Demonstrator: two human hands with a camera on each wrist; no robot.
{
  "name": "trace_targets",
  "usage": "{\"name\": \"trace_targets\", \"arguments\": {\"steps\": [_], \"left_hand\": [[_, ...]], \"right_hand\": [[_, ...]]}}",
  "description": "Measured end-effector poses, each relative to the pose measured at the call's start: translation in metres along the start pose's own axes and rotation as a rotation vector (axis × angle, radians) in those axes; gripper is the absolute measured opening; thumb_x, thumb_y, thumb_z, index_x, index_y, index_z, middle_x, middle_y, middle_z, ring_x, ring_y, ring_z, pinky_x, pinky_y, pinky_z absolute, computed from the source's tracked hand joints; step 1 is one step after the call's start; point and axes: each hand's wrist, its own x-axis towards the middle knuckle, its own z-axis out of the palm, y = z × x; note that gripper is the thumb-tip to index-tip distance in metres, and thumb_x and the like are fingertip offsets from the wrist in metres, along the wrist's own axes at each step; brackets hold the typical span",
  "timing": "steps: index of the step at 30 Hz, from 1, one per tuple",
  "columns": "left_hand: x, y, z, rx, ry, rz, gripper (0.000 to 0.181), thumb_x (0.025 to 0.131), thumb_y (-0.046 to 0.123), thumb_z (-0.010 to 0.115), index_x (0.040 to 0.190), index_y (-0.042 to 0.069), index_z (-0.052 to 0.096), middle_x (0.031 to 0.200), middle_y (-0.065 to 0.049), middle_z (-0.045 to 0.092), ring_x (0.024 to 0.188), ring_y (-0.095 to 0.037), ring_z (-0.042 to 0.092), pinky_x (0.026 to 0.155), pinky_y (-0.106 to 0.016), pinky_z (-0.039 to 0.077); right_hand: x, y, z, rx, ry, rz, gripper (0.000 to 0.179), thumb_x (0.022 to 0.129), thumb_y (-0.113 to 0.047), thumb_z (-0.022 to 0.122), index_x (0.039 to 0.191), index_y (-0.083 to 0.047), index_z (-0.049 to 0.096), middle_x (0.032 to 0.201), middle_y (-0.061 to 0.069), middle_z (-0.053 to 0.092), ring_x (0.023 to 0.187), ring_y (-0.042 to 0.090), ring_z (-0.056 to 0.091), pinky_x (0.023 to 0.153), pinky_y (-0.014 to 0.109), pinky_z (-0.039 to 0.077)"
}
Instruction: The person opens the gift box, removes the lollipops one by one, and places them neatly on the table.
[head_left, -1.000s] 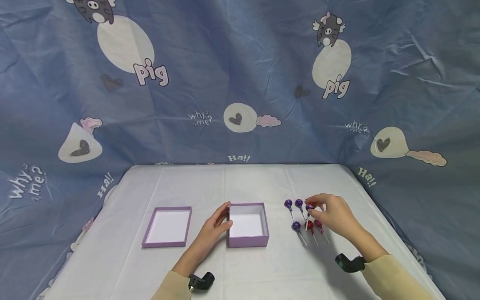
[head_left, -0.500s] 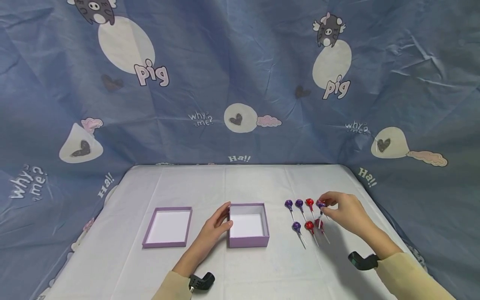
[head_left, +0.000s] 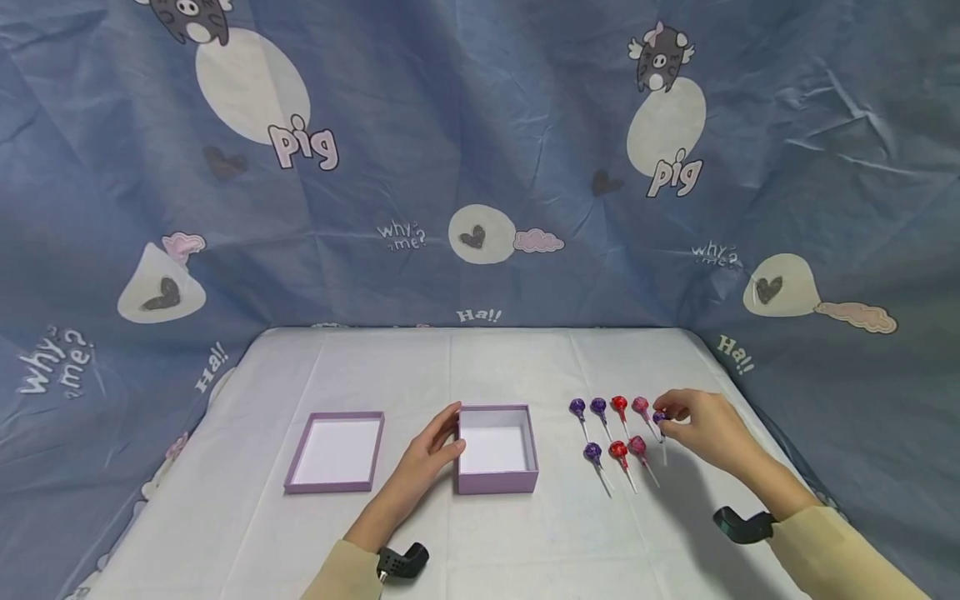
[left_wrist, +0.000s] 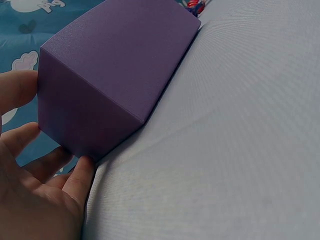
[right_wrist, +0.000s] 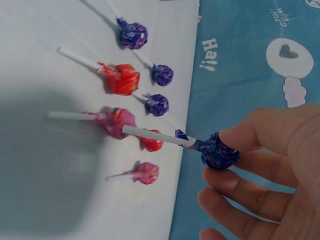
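My right hand (head_left: 705,425) pinches a purple-wrapped lollipop (right_wrist: 220,151) by its head between thumb and fingers, its white stick pointing away from the palm. It hovers at the right end of two rows of lollipops: purple ones (head_left: 592,452), red ones (head_left: 618,451) and pink ones (head_left: 637,446). Against the left wall of an uncapped purple box (head_left: 497,483), whose white inside shows no contents, rests my left hand (head_left: 423,458). In the left wrist view its fingertips touch the side of the box without wrapping round it.
A shallow purple lid (head_left: 330,489) with a white inside lies left of the box. White cloth covers the table (head_left: 420,367). A blue patterned curtain (head_left: 360,275) hangs behind it and along both sides.
The right hand has carried the purple lollipop rightward past the top row, uncovering the red and pink lollipops there. The left hand and the box have stayed in place.
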Motion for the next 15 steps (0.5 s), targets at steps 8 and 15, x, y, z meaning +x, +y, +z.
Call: {"name": "trace_targets", "arguments": {"steps": [8,15], "left_hand": [[-0.001,0.000,0.000,-0.006,-0.005,0.002,0.063,0.100,0.020,0.064,0.156,0.026,0.037,0.160,-0.007,0.034,0.147,-0.027,0.031,0.120,-0.042,0.026],[-0.001,0.002,0.000,0.008,-0.009,0.000,0.062,0.101,0.019,0.063,0.157,0.026,0.036,0.160,-0.007,0.033,0.148,-0.027,0.030,0.119,-0.041,0.027]], "right_hand": [[-0.004,0.009,0.006,0.001,-0.020,-0.013,0.018,0.083,-0.011,0.076,0.101,-0.012,0.077,0.079,-0.009,0.064,0.079,0.016,0.060,0.064,0.035,0.049],[-0.007,0.016,0.016,0.034,-0.059,0.001,0.019,0.083,-0.009,0.076,0.101,-0.011,0.077,0.078,-0.009,0.062,0.075,0.013,0.057,0.061,0.031,0.047]]}}
